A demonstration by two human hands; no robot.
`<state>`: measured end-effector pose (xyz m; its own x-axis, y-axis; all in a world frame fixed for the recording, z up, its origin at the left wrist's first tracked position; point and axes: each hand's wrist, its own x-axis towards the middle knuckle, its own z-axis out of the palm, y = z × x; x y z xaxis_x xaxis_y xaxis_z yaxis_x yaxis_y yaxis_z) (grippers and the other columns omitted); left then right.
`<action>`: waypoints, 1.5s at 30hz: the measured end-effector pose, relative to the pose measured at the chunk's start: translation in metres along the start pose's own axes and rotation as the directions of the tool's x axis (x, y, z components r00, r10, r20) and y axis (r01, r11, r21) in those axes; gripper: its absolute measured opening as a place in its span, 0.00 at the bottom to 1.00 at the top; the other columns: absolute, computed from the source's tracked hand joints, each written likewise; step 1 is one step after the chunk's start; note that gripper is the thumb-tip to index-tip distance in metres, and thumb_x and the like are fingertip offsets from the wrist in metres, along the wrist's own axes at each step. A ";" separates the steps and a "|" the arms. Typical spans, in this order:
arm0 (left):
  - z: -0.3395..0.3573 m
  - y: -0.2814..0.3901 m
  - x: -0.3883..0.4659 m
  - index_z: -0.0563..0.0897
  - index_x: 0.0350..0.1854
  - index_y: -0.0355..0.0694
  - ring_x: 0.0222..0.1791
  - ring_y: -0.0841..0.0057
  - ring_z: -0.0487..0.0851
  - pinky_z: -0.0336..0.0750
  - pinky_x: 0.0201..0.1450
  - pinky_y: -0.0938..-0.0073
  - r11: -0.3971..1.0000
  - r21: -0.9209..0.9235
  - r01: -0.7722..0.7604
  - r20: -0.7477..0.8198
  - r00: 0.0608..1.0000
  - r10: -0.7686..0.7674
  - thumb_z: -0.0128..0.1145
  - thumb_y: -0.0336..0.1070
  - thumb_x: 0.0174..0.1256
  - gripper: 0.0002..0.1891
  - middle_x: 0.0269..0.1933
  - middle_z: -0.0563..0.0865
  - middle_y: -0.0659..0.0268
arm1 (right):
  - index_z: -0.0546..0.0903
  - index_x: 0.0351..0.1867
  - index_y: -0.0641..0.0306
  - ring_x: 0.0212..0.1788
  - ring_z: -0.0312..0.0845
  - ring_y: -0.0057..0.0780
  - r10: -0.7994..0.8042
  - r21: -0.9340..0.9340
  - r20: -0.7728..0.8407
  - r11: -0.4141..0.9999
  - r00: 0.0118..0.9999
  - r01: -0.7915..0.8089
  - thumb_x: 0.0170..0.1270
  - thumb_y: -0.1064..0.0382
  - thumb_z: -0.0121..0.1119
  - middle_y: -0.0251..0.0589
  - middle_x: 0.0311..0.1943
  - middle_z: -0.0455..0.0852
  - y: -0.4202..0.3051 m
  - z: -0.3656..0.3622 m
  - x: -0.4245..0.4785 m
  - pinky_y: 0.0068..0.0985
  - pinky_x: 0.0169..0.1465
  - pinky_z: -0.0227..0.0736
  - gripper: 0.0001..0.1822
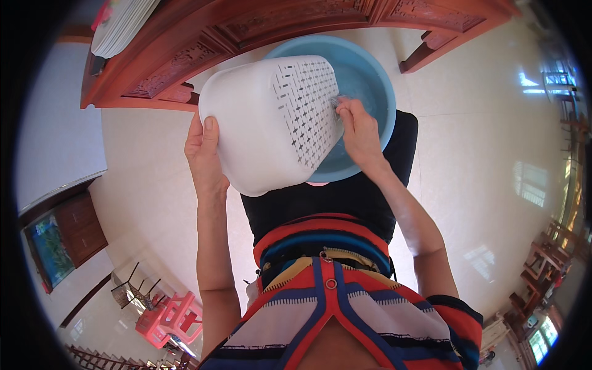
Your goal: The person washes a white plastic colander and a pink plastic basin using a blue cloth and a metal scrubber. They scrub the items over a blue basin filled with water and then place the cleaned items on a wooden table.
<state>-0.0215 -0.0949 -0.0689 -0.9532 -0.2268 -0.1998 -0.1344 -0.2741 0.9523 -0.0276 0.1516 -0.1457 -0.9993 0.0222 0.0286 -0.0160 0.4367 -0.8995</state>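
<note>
A white plastic basket [249, 125] with a perforated bottom is tilted over a round blue plastic basin [387, 111]. Gripping the basket's rim at its left side is my left hand [203, 148], thumb on the outer wall. My right hand [360, 134] pinches a small grey scrubber [336, 101], perhaps steel wool, against the edge of the perforated bottom. Most of that scrubber is hidden by my fingers. Water [358, 90] appears to lie in the basin, which is partly covered by the basket.
A carved reddish wooden cabinet [296, 23] stands just beyond the basin, its legs on the pale tiled floor [462, 138]. A stack of white plates or lids [122, 27] sits at its upper left. Pink plastic stools [169, 319] are at lower left, wooden furniture [536, 268] far right.
</note>
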 end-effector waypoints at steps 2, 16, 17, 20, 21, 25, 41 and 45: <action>0.000 -0.002 0.000 0.71 0.61 0.34 0.49 0.74 0.82 0.77 0.53 0.72 1.000 -0.003 -0.006 0.012 1.000 0.006 0.50 0.38 0.72 0.20 0.52 0.82 0.60 | 0.74 0.44 0.66 0.50 0.77 0.52 -0.106 0.141 -0.016 0.984 0.994 0.107 0.67 0.71 0.46 0.53 0.48 0.81 -0.032 0.000 -0.019 0.36 0.52 0.72 0.07; -0.007 -0.010 -0.004 0.70 0.62 0.34 0.50 0.76 0.80 0.76 0.54 0.73 0.997 -0.078 0.000 -0.011 1.000 -0.001 0.50 0.39 0.71 0.21 0.53 0.81 0.61 | 0.68 0.63 0.62 0.62 0.69 0.47 -0.108 0.033 0.062 0.994 0.992 0.107 0.63 0.77 0.43 0.51 0.61 0.72 0.027 0.013 0.029 0.33 0.65 0.62 0.25; -0.006 -0.009 -0.004 0.70 0.62 0.34 0.51 0.76 0.80 0.76 0.55 0.72 0.997 -0.073 -0.002 -0.013 1.000 0.001 0.49 0.39 0.72 0.21 0.53 0.81 0.61 | 0.69 0.62 0.62 0.61 0.70 0.48 -0.004 -0.028 0.152 1.000 0.988 0.008 0.63 0.77 0.44 0.51 0.61 0.72 0.030 0.008 0.031 0.33 0.64 0.64 0.24; -0.005 -0.005 -0.005 0.73 0.60 0.33 0.48 0.79 0.81 0.75 0.52 0.77 0.998 -0.070 0.005 -0.058 0.998 -0.009 0.52 0.39 0.71 0.20 0.51 0.82 0.63 | 0.73 0.58 0.62 0.58 0.72 0.52 0.151 -0.235 0.273 0.968 0.950 -0.087 0.62 0.76 0.46 0.51 0.59 0.74 0.035 -0.006 0.036 0.35 0.60 0.68 0.22; -0.005 -0.005 -0.004 0.73 0.60 0.34 0.48 0.79 0.81 0.75 0.52 0.77 0.997 -0.079 -0.002 -0.049 0.999 -0.002 0.52 0.38 0.71 0.20 0.51 0.82 0.64 | 0.74 0.56 0.63 0.57 0.73 0.52 0.084 -0.288 0.251 0.958 0.964 -0.008 0.61 0.75 0.47 0.52 0.58 0.75 0.042 -0.009 0.033 0.36 0.59 0.69 0.20; -0.005 -0.003 -0.008 0.73 0.61 0.35 0.47 0.81 0.80 0.75 0.51 0.78 0.993 -0.119 -0.003 -0.035 0.999 -0.001 0.52 0.38 0.71 0.20 0.51 0.82 0.64 | 0.77 0.51 0.67 0.54 0.75 0.51 -0.028 -0.626 0.168 0.769 0.985 0.129 0.61 0.74 0.49 0.52 0.54 0.77 0.007 -0.029 0.046 0.37 0.55 0.72 0.16; -0.013 -0.004 -0.016 0.70 0.63 0.35 0.49 0.81 0.78 0.72 0.54 0.77 0.990 -0.140 0.013 -0.029 0.999 -0.017 0.50 0.38 0.72 0.21 0.52 0.81 0.65 | 0.77 0.47 0.64 0.47 0.76 0.46 -0.672 -0.453 -0.149 0.699 0.726 0.554 0.62 0.69 0.53 0.48 0.45 0.79 -0.145 -0.050 0.148 0.37 0.46 0.72 0.11; -0.009 -0.004 -0.016 0.70 0.63 0.36 0.49 0.81 0.78 0.72 0.53 0.78 0.989 -0.147 0.018 -0.013 1.000 -0.020 0.50 0.39 0.72 0.21 0.51 0.81 0.66 | 0.76 0.49 0.62 0.47 0.76 0.46 -0.748 -0.619 -0.218 0.603 0.627 0.504 0.61 0.68 0.54 0.50 0.46 0.78 -0.147 -0.087 0.202 0.36 0.47 0.72 0.14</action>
<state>-0.0036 -0.0988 -0.0714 -0.9466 -0.2336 -0.2223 -0.1105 -0.4128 0.9041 -0.2247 0.1700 0.0296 -0.6075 -0.1162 0.7858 -0.4930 0.8308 -0.2583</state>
